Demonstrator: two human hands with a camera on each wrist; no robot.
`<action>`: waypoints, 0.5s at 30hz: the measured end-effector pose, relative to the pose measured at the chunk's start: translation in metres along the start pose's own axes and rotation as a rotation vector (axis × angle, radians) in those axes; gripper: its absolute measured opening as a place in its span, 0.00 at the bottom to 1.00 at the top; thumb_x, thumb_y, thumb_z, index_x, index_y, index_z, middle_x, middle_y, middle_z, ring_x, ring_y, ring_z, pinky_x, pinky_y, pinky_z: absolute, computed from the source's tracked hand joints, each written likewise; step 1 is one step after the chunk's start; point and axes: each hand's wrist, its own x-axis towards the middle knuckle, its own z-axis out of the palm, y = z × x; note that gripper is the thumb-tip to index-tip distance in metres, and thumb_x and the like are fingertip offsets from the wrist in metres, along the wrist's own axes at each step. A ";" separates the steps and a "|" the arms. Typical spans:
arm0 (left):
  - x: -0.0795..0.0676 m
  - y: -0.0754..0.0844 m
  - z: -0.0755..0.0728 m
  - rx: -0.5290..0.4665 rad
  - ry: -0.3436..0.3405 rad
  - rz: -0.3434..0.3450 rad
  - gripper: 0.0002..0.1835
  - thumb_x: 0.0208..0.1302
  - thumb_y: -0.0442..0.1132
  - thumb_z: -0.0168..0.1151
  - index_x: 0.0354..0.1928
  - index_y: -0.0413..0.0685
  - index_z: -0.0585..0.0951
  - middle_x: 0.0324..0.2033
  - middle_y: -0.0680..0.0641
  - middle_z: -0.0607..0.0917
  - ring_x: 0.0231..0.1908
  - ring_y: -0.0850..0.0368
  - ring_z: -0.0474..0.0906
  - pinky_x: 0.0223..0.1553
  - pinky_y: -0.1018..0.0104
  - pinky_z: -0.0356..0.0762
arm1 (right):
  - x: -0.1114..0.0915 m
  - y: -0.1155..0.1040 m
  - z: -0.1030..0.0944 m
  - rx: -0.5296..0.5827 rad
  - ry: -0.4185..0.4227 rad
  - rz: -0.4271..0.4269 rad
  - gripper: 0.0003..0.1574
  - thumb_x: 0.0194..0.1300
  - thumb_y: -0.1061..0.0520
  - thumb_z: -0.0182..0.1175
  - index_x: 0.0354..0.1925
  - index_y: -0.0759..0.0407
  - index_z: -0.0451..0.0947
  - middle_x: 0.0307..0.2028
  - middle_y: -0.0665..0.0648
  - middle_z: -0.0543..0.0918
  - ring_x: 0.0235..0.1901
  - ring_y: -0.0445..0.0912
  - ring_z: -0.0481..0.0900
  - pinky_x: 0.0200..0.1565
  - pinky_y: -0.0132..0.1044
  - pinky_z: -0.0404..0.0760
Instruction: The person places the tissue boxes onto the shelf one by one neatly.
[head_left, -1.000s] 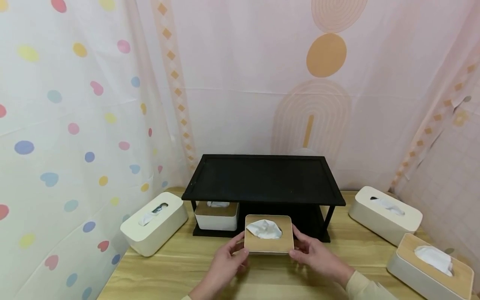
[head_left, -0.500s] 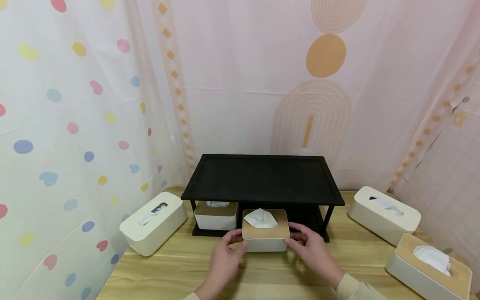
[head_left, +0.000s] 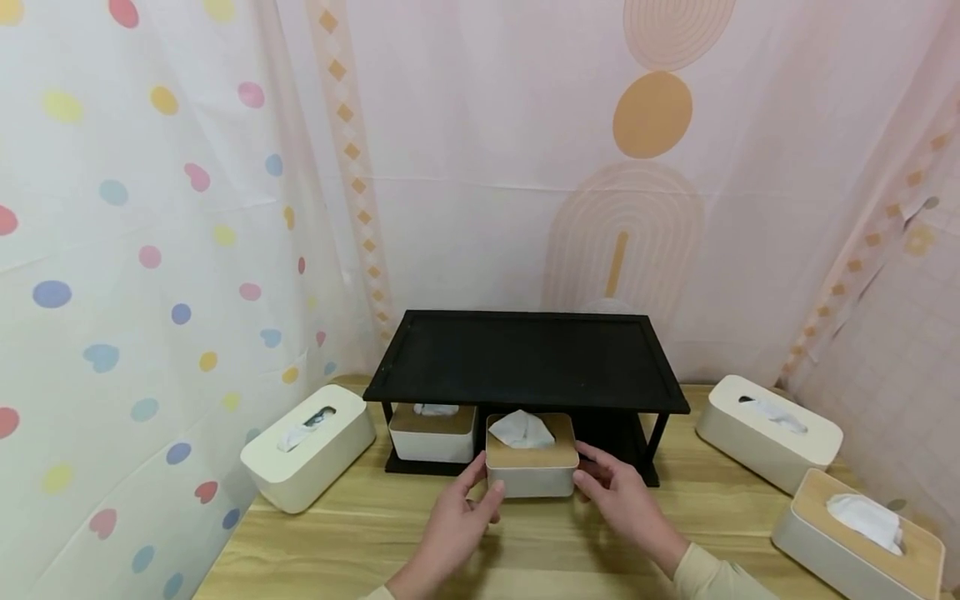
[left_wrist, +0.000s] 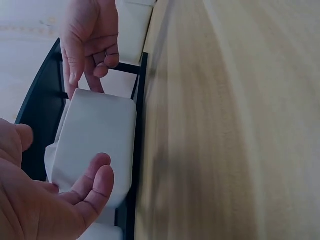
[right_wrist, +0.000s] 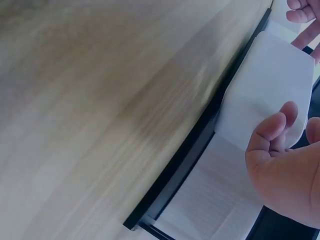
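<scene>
A white tissue box with a wooden lid (head_left: pixel 531 457) stands at the front of a black two-level shelf (head_left: pixel 525 358), its back part under the top board. My left hand (head_left: pixel 483 487) touches its left front corner, thumb along the side and fingers loosely straight. On the other side, my right hand (head_left: pixel 588 475) rests against the right front corner. The left wrist view shows the box (left_wrist: pixel 100 130) between my relaxed left hand (left_wrist: pixel 60 155) and the right hand's fingers (left_wrist: pixel 85 60). Seen from the right wrist, the box (right_wrist: pixel 265 85) lies just beyond my right hand (right_wrist: pixel 280 135).
A second wooden-lid box (head_left: pixel 432 429) sits on the shelf's lower level at the left. An all-white tissue box (head_left: pixel 307 446) stands left of the shelf, another (head_left: pixel 768 429) to its right, and a wooden-lid one (head_left: pixel 858 529) at the front right. Patterned curtains close in the wooden table (head_left: pixel 360 533).
The tissue box has gone down and away from me, from in front of the shelf to partly under its top board. Both hands followed it forward and their fingers have loosened.
</scene>
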 end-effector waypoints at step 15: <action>0.018 0.002 -0.006 0.122 -0.058 0.017 0.39 0.86 0.61 0.44 0.87 0.49 0.53 0.80 0.32 0.65 0.46 0.51 0.87 0.47 0.56 0.85 | 0.014 -0.001 -0.003 0.009 -0.091 0.020 0.38 0.83 0.54 0.57 0.82 0.63 0.60 0.70 0.73 0.77 0.50 0.53 0.88 0.49 0.44 0.87</action>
